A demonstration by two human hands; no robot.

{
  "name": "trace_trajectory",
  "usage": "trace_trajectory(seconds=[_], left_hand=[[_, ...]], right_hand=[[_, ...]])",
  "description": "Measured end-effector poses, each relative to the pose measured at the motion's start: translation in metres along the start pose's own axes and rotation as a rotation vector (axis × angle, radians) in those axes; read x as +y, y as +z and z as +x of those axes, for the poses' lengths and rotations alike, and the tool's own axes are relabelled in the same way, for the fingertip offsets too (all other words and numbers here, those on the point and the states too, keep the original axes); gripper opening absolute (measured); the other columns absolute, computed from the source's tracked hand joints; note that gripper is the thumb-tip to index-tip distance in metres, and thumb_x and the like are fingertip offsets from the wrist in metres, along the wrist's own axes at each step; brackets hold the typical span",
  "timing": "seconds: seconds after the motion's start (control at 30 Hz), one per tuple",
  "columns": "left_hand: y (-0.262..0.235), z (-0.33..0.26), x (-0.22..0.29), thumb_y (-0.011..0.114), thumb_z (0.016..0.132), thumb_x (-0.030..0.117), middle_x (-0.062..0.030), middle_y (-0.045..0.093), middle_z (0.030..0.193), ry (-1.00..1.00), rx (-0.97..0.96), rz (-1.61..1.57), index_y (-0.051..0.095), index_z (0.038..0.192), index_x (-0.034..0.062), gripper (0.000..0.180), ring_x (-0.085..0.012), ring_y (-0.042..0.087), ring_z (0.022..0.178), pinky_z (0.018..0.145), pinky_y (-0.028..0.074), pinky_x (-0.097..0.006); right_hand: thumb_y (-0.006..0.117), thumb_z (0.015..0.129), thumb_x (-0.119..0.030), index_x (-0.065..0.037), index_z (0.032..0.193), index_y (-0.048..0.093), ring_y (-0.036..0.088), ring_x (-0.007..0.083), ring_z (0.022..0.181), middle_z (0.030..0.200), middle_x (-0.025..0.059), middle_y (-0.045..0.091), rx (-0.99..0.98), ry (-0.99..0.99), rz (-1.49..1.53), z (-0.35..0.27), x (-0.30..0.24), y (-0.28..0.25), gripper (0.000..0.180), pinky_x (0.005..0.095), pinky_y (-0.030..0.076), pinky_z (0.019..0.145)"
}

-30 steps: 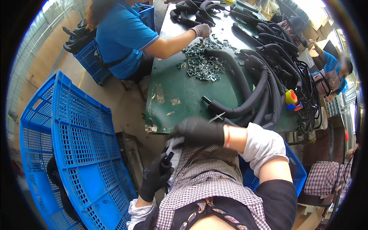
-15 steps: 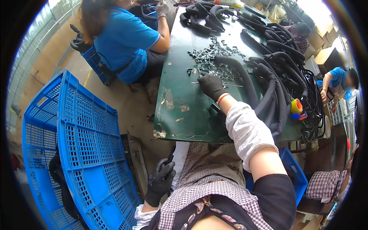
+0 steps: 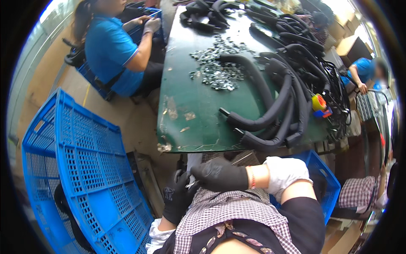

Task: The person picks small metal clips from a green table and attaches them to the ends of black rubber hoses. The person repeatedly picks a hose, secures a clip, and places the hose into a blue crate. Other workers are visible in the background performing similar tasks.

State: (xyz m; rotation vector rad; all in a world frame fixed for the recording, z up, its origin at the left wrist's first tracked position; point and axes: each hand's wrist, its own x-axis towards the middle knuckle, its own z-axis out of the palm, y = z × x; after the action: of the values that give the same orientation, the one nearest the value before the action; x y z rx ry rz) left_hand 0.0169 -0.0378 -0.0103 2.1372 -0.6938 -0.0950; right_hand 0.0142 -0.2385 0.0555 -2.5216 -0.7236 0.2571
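- Since half a second ago, my right hand (image 3: 220,174) has come back from the pile of clips on the table and now sits low at my lap, meeting my left hand (image 3: 176,195), which has hardly moved.
- Both hands wear black gloves; a white sleeve cover (image 3: 285,171) wraps my right forearm.
- Between the two hands is a small metal clip (image 3: 191,184), pale and shiny, showing only as a sliver where the gloves meet.
- My right fingers are curled narrow over the clip from the right side; my left fingers are closed around something from below, thumb up. I cannot tell which hand bears the clip's weight, or which way its long axis runs.
- The clip lies directly at my fingertips, left of my right palm and above my left palm, with both hands equally near.
- Under my hands is my checked apron (image 3: 230,213).
- Just ahead is the near edge of a green table (image 3: 190,131), worn and scuffed.
- Farther up the table lies a scattered heap of metal clips (image 3: 218,70); to its right, a tangle of black foam-covered hoses (image 3: 279,106), their open ends pointing toward me.
- A blue plastic crate (image 3: 80,169) stands tilted at my left.
- A person in a blue shirt (image 3: 112,53) sits at the table's far left side.
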Motion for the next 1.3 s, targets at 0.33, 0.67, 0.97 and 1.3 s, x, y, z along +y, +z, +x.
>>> trace_trajectory(seconds=[0.33, 0.67, 0.97, 1.3], left_hand=[[0.019, -0.012, 0.006, 0.068, 0.077, 0.008, -0.0147, 0.063, 0.097, 0.131, -0.039, 0.024, 0.065, 0.096, 0.0074, 0.02, -0.0363, 0.062, 0.086, 0.069, 0.049, -0.045], [0.021, -0.03, 0.008, 0.067, 0.085, 0.014, -0.0169, 0.062, 0.096, 0.137, 0.058, 0.07, 0.064, 0.097, 0.0088, 0.013, -0.0372, 0.063, 0.086, 0.07, 0.05, -0.044], [0.035, -0.028, 0.01, 0.068, 0.085, 0.016, -0.0162, 0.064, 0.088, 0.247, 0.134, 0.083, 0.065, 0.095, 0.011, 0.012, -0.0363, 0.064, 0.078, 0.064, 0.051, -0.043], [0.019, -0.033, 0.013, 0.078, 0.077, 0.018, -0.0196, 0.063, 0.102, -0.092, 0.02, -0.049, 0.054, 0.122, -0.0022, 0.055, -0.026, 0.065, 0.077, 0.071, 0.052, -0.036]], right_hand=[[0.066, 0.085, -0.02, -0.004, 0.101, 0.046, 0.064, 0.039, 0.069, 0.071, 0.0177, 0.06, 0.283, 0.0, 0.383, -0.018, 0.011, 0.053, 0.03, 0.0457, 0.048, 0.055], [0.068, 0.085, -0.049, 0.003, 0.097, 0.066, 0.064, 0.0406, 0.074, 0.081, 0.0234, 0.066, 0.027, 0.327, 0.55, -0.033, 0.012, 0.057, 0.053, 0.0446, 0.049, 0.065], [0.069, 0.08, -0.047, 0.004, 0.083, 0.066, 0.06, 0.0293, 0.064, 0.068, 0.0168, 0.062, -0.036, 0.44, 0.764, -0.038, 0.01, 0.042, 0.05, 0.0428, 0.047, 0.064], [0.08, 0.079, -0.016, 0.002, 0.097, 0.07, 0.062, 0.0113, 0.077, 0.085, 0.0062, 0.07, 0.104, 0.593, 0.938, -0.047, 0.032, 0.03, 0.027, 0.0279, 0.051, 0.071]])
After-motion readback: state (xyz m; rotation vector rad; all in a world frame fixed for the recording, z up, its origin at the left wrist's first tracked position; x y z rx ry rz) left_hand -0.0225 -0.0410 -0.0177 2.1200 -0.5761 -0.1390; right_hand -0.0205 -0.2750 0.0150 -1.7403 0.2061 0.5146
